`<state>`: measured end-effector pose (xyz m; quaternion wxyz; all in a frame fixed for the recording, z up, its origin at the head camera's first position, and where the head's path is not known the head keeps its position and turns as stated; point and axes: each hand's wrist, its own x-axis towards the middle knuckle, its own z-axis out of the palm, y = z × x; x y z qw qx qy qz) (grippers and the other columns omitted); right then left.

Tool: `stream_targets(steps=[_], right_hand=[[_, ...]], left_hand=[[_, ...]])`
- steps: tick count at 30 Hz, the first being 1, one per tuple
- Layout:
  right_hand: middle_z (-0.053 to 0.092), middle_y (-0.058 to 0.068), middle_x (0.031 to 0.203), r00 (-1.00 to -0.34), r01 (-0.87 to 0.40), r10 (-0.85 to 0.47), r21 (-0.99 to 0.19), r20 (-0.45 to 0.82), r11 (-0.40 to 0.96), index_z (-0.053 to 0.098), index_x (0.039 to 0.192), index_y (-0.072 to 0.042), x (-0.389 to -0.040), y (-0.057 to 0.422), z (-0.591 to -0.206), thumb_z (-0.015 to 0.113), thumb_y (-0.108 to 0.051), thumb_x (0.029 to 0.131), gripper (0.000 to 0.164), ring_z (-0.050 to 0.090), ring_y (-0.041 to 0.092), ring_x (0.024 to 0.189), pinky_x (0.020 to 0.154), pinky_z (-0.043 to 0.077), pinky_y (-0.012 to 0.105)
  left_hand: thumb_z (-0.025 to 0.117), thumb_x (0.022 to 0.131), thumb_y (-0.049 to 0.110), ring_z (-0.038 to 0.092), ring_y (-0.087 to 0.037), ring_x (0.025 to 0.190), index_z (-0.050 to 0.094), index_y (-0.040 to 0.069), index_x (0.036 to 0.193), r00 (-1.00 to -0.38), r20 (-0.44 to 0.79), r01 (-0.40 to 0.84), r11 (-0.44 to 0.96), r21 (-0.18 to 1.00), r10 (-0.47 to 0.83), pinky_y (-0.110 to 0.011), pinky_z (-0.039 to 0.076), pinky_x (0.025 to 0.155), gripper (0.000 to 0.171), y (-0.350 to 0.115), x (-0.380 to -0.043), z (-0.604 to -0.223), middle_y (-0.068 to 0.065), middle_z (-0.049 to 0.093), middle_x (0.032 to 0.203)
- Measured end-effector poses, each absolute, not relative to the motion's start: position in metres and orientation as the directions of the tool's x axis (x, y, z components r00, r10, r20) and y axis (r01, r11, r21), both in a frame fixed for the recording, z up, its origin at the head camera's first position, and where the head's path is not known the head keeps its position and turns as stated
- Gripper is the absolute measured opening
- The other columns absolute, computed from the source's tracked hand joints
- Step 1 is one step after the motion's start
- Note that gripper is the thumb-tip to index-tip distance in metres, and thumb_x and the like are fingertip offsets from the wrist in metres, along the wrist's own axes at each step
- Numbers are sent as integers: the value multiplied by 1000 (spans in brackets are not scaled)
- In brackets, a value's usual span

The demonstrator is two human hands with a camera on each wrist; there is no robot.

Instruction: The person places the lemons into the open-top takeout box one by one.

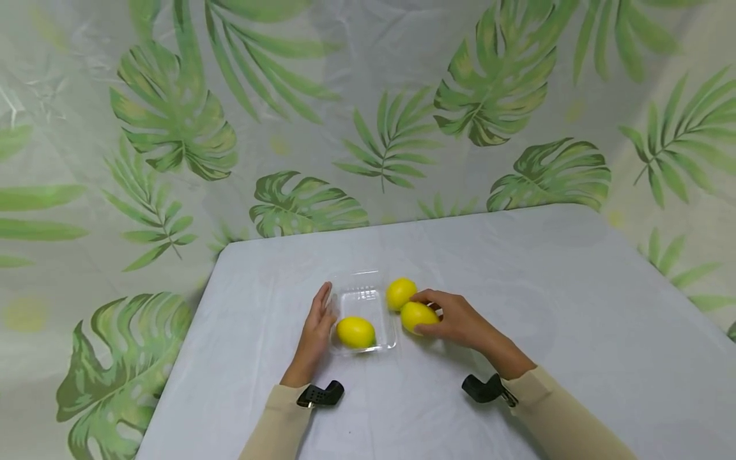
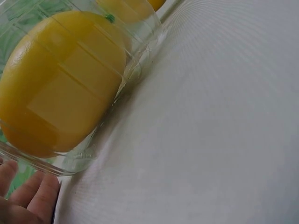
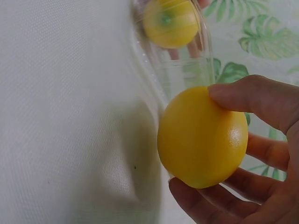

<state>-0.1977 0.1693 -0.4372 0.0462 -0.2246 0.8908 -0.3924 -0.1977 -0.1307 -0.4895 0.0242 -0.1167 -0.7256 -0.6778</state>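
Observation:
A clear plastic container (image 1: pixel 363 305) stands on the table with one yellow lemon (image 1: pixel 355 332) lying in its near end. My left hand (image 1: pixel 316 324) rests along the container's left side. In the left wrist view, its fingers (image 2: pixel 44 196) reach up to the clear wall, and the lemon shows through the plastic. My right hand (image 1: pixel 457 317) grips a second lemon (image 3: pixel 201 140) between thumb and fingers, just right of the container. A third lemon (image 1: pixel 400 294) lies behind the held one, beside the container's right wall.
A white cloth covers the table (image 1: pixel 494 255). Behind it hangs a pale curtain (image 1: pixel 397 76) printed with green leaves. Each wrist carries a black camera mount, one on the left sleeve (image 1: pixel 276 418) and one on the right sleeve (image 1: pixel 563 409).

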Motion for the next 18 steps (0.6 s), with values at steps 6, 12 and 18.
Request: stream_targets(steps=[6,12,18], right_hand=[[62,3,124,-897,-369,-426,-732,119,573,61,125,-14,-197,171,-431,76,-23,80,49,60,24,103,82,54,37],[60,3,126,-895,-380,-424,-734,139,563,60,127,-15,-197,171,-426,76,-24,80,50,61,25,103,82,54,37],[61,2,125,-894,-393,-417,-730,163,558,60,127,-14,-196,168,-419,76,-24,80,50,61,23,103,81,55,34]], left_hand=[[34,98,-7,16,-33,145,16,6,154,-966,211,219,44,975,146,-44,16,117,61,-131,-198,-488,-12,14,160],[34,98,-8,17,-35,145,17,5,154,-968,208,216,48,975,142,-46,17,117,60,-131,-197,-486,-13,14,160],[34,97,-9,13,-38,145,13,-1,153,-971,172,181,41,983,168,-47,15,117,60,-129,-188,-467,-18,11,160]])
